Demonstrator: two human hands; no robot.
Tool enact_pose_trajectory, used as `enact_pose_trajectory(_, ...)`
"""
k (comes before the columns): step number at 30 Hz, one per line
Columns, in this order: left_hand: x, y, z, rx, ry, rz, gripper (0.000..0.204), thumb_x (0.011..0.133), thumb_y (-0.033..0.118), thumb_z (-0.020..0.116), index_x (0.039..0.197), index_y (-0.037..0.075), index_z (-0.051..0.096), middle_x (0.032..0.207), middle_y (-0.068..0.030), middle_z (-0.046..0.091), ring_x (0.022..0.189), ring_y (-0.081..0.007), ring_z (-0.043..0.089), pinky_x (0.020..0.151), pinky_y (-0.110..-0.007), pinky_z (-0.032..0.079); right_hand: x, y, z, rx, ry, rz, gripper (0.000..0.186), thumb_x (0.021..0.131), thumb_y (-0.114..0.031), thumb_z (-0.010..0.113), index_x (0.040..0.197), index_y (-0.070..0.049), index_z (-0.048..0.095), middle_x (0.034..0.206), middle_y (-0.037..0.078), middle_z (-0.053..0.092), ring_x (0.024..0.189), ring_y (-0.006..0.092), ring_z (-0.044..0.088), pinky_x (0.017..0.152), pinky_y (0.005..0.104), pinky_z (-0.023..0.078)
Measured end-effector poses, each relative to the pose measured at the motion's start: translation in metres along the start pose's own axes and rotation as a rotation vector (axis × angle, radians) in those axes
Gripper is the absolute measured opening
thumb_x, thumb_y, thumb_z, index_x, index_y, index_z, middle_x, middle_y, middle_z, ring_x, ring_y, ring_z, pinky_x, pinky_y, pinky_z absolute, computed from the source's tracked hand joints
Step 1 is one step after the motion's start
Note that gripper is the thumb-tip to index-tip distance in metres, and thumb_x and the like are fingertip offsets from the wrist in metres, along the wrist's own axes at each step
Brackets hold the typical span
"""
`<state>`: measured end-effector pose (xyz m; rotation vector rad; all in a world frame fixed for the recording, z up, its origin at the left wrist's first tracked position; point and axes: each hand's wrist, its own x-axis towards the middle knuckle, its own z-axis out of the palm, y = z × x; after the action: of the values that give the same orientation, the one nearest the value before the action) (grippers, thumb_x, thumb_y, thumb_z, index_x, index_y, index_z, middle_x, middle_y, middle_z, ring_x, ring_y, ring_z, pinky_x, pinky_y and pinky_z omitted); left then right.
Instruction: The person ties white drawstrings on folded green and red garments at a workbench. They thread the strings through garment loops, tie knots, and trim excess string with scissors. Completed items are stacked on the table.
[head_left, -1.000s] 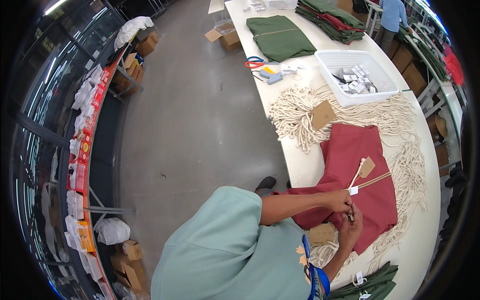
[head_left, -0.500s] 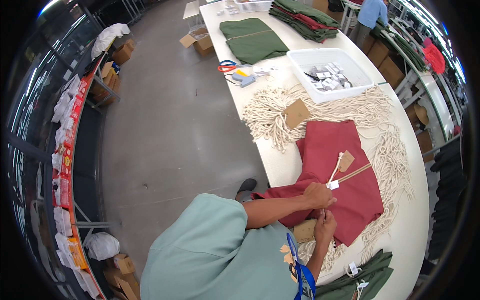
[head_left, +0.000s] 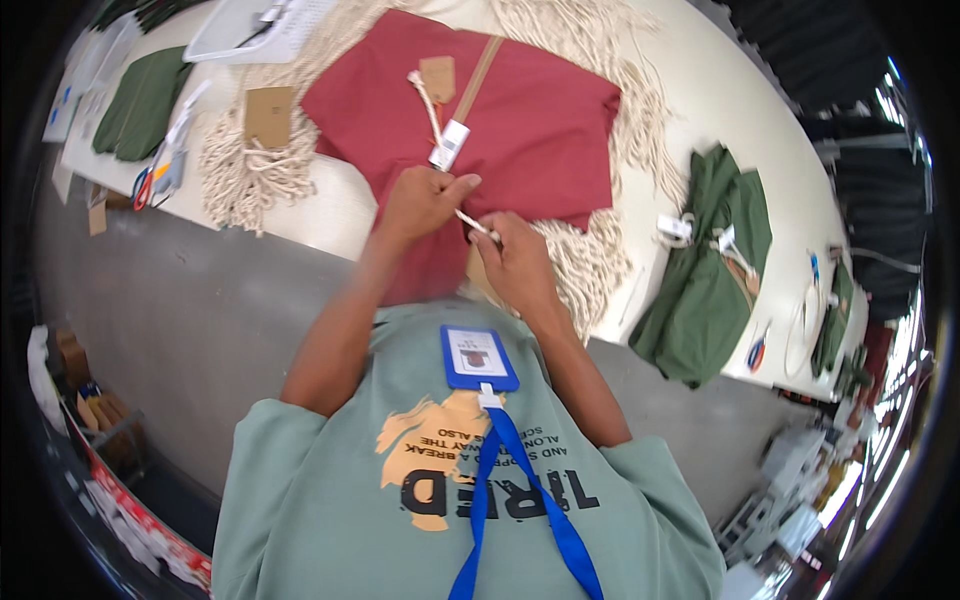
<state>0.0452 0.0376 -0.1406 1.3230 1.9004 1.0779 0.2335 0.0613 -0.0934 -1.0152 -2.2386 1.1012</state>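
A folded dark-red cloth piece [head_left: 540,120] with a tan tape strip lies spread on the table in front of me. A brown card tag [head_left: 437,80] and a white label [head_left: 449,145] rest on it beside a length of cream cord. My left hand [head_left: 425,203] is closed in a pinch just below the label. A short white cord [head_left: 475,223] runs from it to my right hand [head_left: 517,262], whose fingers are pinched on the cord too. The lower part of the red cloth hangs toward my body, partly hidden by my left forearm.
Bundles of cream rope [head_left: 590,270] lie under and around the cloth, with a brown card [head_left: 268,117] on the left bundle. Folded green cloth [head_left: 705,270] lies right; more green cloth [head_left: 143,103], scissors [head_left: 150,186] and a white basket [head_left: 250,45] are left. The table's near edge [head_left: 330,250] borders grey floor.
The view has swung right and downward, so the table now lies across the upper part. Both hands stay close together at the red cloth, and the cord between them now shows.
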Motion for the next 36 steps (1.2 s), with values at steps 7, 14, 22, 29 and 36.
enact_pose_trajectory(7, -0.011, 0.033, -0.024, -0.419, -0.478, -0.026, 0.018, 0.095, 0.012, 0.065, 0.088, -0.003, 0.070, 0.079, 0.0016, 0.064, 0.076, -0.0042, 0.053, 0.068, -0.025, 0.044, -0.002, 0.004, -0.006, 0.266, 0.181, 0.064, 0.030, 0.085, -0.005, 0.074, 0.114, 0.000, 0.066, 0.096, 0.013, 0.068, 0.085, 0.0229, 0.068, 0.072, 0.0329, 0.054)
enact_pose_trajectory(14, -0.010, 0.033, -0.023, -0.410, -0.449, -0.039, 0.020, 0.098, 0.014, 0.063, 0.090, -0.003, 0.070, 0.078, 0.0020, 0.064, 0.075, -0.0040, 0.053, 0.071, -0.024, 0.045, -0.007, 0.011, 0.000, 0.415, 0.304, 0.138, 0.019, 0.089, -0.004, 0.072, 0.106, 0.002, 0.070, 0.093, 0.010, 0.071, 0.079, 0.0144, 0.067, 0.072, 0.0262, 0.053)
enact_pose_trajectory(22, -0.005, 0.026, -0.026, -0.459, -0.414, -0.064, 0.028, 0.102, 0.022, 0.060, 0.096, -0.002, 0.072, 0.089, -0.0010, 0.070, 0.082, -0.0045, 0.059, 0.075, -0.024, 0.047, 0.010, 0.009, -0.007, 0.417, 0.225, 0.018, 0.019, 0.088, -0.001, 0.070, 0.106, 0.000, 0.071, 0.088, 0.009, 0.070, 0.075, 0.0128, 0.065, 0.069, 0.0243, 0.052)
enact_pose_trajectory(29, -0.009, 0.005, -0.025, -0.520, -0.200, -0.090, 0.022, 0.100, 0.017, 0.060, 0.106, -0.003, 0.068, 0.093, -0.0027, 0.069, 0.085, -0.0080, 0.061, 0.081, -0.026, 0.050, 0.046, 0.007, -0.003, 0.349, 0.068, 0.032, 0.012, 0.086, -0.006, 0.073, 0.096, 0.000, 0.073, 0.083, 0.009, 0.069, 0.070, 0.0163, 0.065, 0.064, 0.0298, 0.051)
enact_pose_trajectory(36, -0.013, -0.030, -0.041, -0.225, 0.589, -0.245, 0.025, 0.095, 0.014, 0.064, 0.115, -0.002, 0.065, 0.103, -0.0079, 0.068, 0.093, -0.0141, 0.062, 0.085, -0.030, 0.051, 0.157, 0.018, -0.012, 0.106, 0.250, 0.044, 0.020, 0.088, -0.013, 0.071, 0.102, 0.001, 0.071, 0.095, 0.016, 0.070, 0.077, 0.0231, 0.068, 0.071, 0.0341, 0.053)
